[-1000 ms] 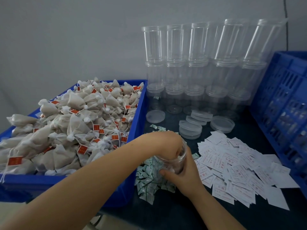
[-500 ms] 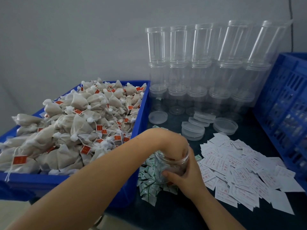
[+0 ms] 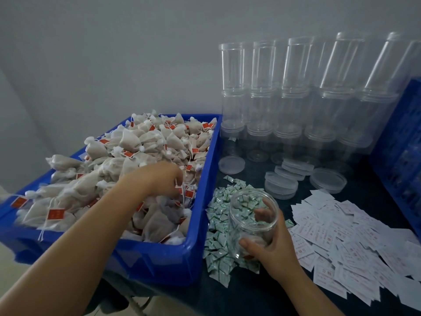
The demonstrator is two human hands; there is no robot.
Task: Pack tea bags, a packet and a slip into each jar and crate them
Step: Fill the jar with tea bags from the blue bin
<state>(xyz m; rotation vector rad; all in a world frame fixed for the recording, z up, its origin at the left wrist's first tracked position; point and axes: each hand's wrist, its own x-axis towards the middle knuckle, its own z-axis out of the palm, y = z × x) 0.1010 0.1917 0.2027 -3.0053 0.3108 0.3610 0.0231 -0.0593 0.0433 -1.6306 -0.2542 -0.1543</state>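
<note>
dark table (stacked jars behind)

Blue bin, beige tea bags with red tags.

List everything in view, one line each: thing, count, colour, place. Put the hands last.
tea bags: a large heap, beige mesh with red tags, in the bin on the left
bin: one, blue, front left
packets: a pile, white and green, between the bin and the slips
jar: one, clear, open, over the packets
empty jars: many, clear, stacked against the back wall
lids: several, clear, before the empty jars
slips: a spread pile, white with red print, front right
crate: one, blue, right edge
left hand: reaching into the tea bags
right hand: holding the jar
</note>
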